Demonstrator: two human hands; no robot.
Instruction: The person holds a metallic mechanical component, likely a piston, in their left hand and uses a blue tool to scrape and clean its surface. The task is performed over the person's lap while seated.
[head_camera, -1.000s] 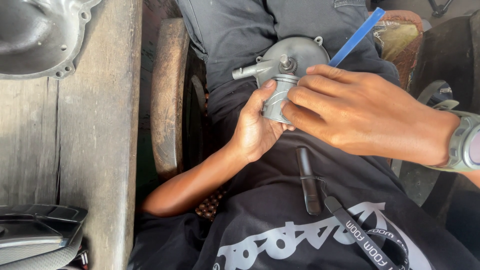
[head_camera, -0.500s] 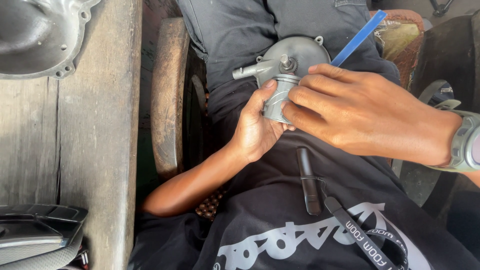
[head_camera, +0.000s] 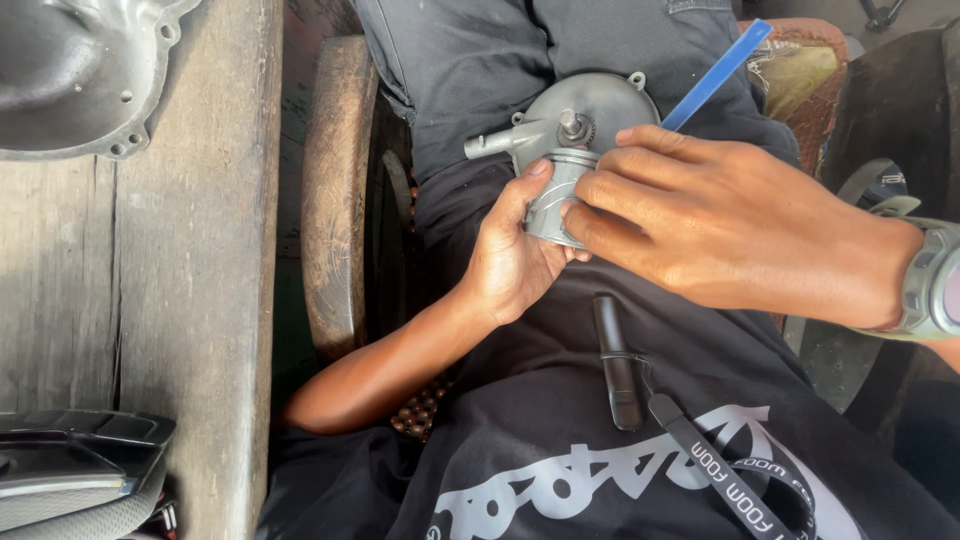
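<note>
Centrally: one grey round metal pump housing (head_camera: 580, 130) over lap, gripped by left hand (head_camera: 515, 255) underneath, right hand (head_camera: 720, 230) clasping its cylinder. One blue plastic stick (head_camera: 715, 75) behind fingers. One grey metal engine cover (head_camera: 80, 75) upper left on wooden bench (head_camera: 190, 290).

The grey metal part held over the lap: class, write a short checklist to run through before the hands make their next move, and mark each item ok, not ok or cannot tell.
1. Left hand supports the grey metal part from below, thumb on its cylinder: ok.
2. Right hand has fingers on the cylinder too: ok.
3. Blue stick is secure in the right hand: cannot tell, the grip is hidden behind the fingers.
4. Part is held over the lap, not the wooden bench: ok.
5. Black strap lies clear of both hands: ok.
6. Part's small side tube is free of fingers: ok.
</note>
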